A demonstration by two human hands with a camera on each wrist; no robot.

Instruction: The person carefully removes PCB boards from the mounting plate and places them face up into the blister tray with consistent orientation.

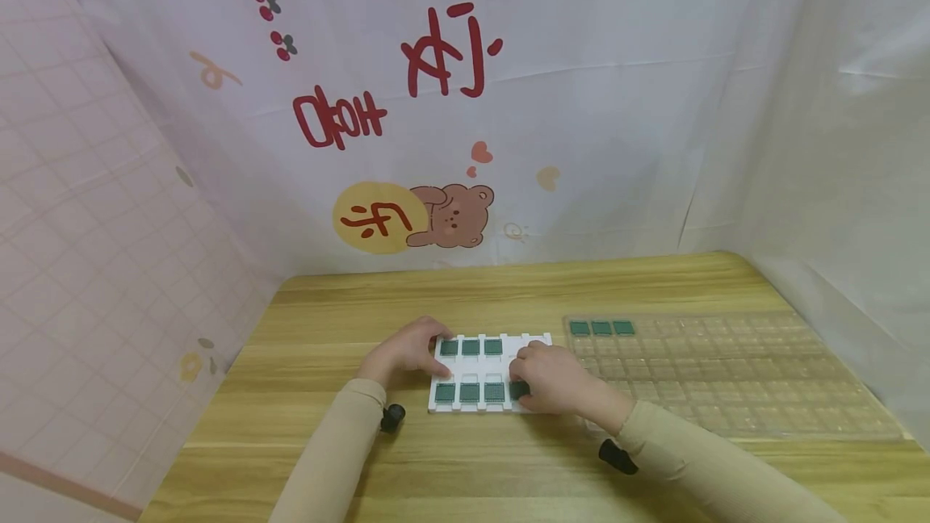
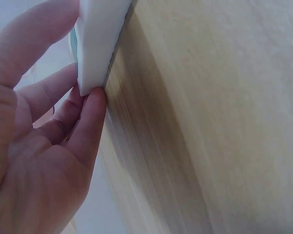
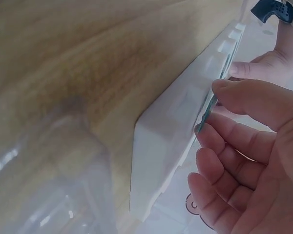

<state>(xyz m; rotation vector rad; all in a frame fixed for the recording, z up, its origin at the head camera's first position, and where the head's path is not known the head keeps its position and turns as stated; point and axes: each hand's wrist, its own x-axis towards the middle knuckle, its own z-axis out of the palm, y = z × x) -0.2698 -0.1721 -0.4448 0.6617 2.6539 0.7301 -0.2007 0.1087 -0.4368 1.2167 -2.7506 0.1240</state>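
Observation:
A white slotted tray [image 1: 475, 366] lies on the table, holding two rows of small square green chips [image 1: 494, 392]. At its left end my left hand [image 1: 410, 348] grips the tray between the thumb and the fingers. The left wrist view shows this grip on the white end wall [image 2: 100, 46]. Over the tray's near row, toward the right, my right hand [image 1: 555, 378] pinches a green chip [image 3: 206, 114] by its edges with thumb and forefinger. The other fingers of that hand are loosely bent. My hand partly covers this chip and its slot in the head view.
Right of the white tray, a clear plastic tray [image 1: 715, 374] with many pockets spreads across the table. Three green chips [image 1: 601, 328] sit in its far left corner. The wooden table [image 1: 465, 474] meets a printed cloth backdrop [image 1: 596, 144] behind. Each wrist wears a black device [image 1: 392, 418].

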